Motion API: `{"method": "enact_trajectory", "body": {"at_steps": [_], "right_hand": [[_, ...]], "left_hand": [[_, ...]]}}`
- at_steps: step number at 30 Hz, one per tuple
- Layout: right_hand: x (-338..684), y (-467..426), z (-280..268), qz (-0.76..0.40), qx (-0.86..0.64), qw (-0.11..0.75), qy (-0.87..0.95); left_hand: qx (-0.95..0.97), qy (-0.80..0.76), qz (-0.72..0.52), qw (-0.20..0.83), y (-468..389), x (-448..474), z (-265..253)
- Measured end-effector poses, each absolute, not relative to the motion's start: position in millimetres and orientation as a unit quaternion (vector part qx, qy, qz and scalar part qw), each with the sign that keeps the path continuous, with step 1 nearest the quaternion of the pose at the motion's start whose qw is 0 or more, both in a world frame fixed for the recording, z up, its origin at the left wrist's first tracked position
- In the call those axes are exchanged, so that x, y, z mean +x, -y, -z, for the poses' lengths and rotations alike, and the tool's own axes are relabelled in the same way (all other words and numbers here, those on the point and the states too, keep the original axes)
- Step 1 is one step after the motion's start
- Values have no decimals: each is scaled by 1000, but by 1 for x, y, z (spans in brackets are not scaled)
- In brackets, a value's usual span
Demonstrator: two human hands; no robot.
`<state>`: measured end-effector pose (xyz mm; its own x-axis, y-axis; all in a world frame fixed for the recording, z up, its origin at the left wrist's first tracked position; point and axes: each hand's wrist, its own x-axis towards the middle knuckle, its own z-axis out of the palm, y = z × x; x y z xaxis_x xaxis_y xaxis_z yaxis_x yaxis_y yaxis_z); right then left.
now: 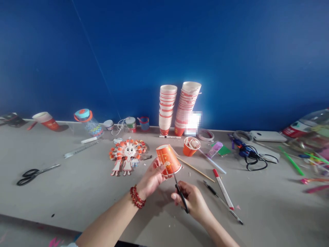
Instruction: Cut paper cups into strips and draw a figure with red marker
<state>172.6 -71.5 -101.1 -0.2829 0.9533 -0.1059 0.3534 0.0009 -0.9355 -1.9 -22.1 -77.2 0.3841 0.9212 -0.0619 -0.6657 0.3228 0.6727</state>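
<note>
My left hand [151, 178], with red beads round its wrist, grips an orange paper cup [168, 159] that is tilted with its wide rim down toward the right. Black-handled scissors [183, 198] are in my right hand [192, 199], its fingers closed round the handles. Their blade points up at the cup's rim; whether it has cut into the paper I cannot tell. To the left of the cup lie paper doll figures [128, 154] with orange-and-white fringed heads. Just behind it stands another orange cup [191, 146] holding white paper scraps.
Two tall stacks of paper cups [168, 106] stand against the blue wall. Another pair of scissors [32, 176] lies at left. A red-and-white marker [223, 188], a black pen [222, 200] and a wooden stick [196, 169] lie at right, near a blue glue gun [245, 151] with a black cord.
</note>
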Motion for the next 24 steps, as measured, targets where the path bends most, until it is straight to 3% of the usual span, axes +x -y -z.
{"method": "enact_trajectory", "body": {"at_steps": [6,13,24], "right_hand": [[172,71,105,-387,-567,288,668],[171,71,101,-332,-594,241,692],[164,74,92,-343,-574,201,716]], "left_hand": [[332,-274,-548,718,23,3,88],[413,-357,-645,535,12,-14,80],[447,-344,-596,572,8,-26,71]]}}
